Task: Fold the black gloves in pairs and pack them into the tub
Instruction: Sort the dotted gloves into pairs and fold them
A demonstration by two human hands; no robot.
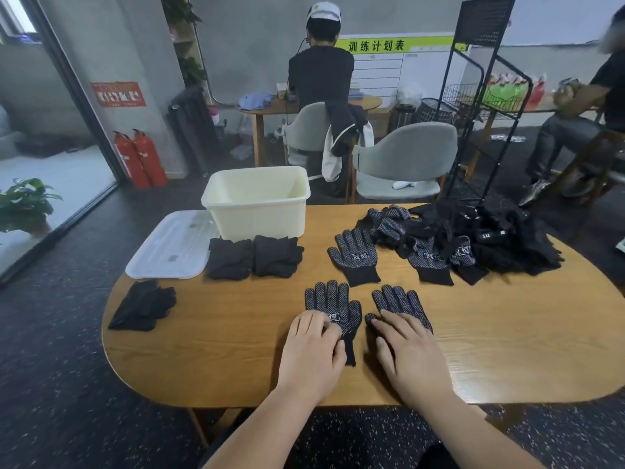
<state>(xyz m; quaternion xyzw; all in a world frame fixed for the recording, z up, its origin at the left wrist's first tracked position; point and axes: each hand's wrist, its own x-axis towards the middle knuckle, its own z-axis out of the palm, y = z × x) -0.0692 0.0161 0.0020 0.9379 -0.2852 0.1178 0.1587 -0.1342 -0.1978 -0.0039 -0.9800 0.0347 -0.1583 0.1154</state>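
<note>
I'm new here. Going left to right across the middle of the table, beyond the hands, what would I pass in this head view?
In order: white lid → first folded pair → second folded pair → single flat glove → loose glove pile. The tub sits behind the folded pairs, so it is left out.

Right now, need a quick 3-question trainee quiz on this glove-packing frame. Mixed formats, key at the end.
1. True or false: the lid lies on the table, left of the tub.
2. Multiple choice: the loose glove pile sits A) inside the tub, B) at the far right of the table, C) on the lid.
3. Short answer: what does the left hand rest on?

Key
1. True.
2. B.
3. A dotted glove lying flat near the table's front edge.
</note>
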